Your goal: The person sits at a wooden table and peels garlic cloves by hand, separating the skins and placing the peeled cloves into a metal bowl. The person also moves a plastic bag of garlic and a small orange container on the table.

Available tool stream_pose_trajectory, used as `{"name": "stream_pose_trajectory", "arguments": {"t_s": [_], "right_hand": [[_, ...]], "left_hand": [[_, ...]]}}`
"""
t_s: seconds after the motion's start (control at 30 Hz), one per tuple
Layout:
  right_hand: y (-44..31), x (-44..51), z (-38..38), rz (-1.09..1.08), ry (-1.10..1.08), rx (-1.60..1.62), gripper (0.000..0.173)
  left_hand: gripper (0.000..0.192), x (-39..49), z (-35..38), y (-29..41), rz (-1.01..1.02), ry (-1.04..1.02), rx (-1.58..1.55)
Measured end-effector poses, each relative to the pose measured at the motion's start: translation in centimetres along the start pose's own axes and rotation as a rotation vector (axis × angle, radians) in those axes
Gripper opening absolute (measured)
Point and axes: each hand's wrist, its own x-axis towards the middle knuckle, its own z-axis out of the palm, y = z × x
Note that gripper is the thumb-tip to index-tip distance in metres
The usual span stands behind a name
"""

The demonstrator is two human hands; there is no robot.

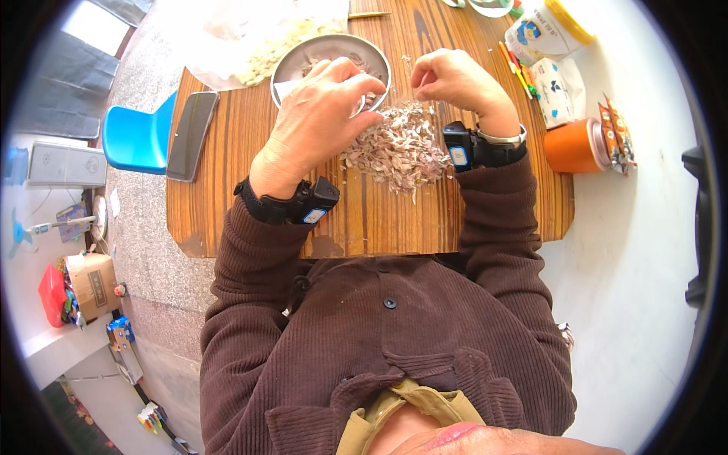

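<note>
A round metal bowl (277,67) stands on the wooden table, with brownish pieces (359,59) in it. My left hand (324,108) is over the bowl's near side and hides part of it. Its thumb and forefinger are a little apart; whether something small lies between them is unclear. To the right of the bowl, my right hand (458,82) is raised with its fingers curled in towards the thumb, and its fingertips are partly hidden. Below and between both hands lies a loose heap of dry, papery husks (401,151). Pale peeled pieces (267,63) lie on a plastic bag (213,54) beyond the bowl's left.
A smartphone (193,136) lies at the table's left edge, beside a blue plastic stool (136,139). Along the right stand an orange canister (574,147), a tissue pack (551,94), several pens (515,68) and a white tub with a yellow lid (543,34). A wooden stick (369,15) lies at the back.
</note>
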Motion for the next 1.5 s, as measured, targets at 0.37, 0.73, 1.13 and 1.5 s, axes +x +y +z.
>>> {"name": "stream_pose_trajectory", "arguments": {"t_s": [0.37, 0.73, 1.13, 1.5], "right_hand": [[-3.4, 1.1, 4.5, -0.092, -0.134, -0.214, 0.018], [-1.8, 0.4, 2.0, -0.144, -0.048, -0.004, 0.01], [-2.4, 0.6, 0.8, -0.133, 0.295, 0.362, 0.007], [-4.9, 1.6, 2.9, -0.187, 0.246, 1.053, 0.013]], "left_hand": [[0.016, -0.7, 1.1, -2.5, 0.009, 0.068, 0.243], [0.013, -1.0, 0.6, -2.5, -0.028, -0.05, 0.133], [0.016, -0.7, 1.4, -2.3, 0.024, 0.005, 0.108], [0.018, -0.2, 0.6, -1.5, -0.357, 0.187, -0.41]]}}
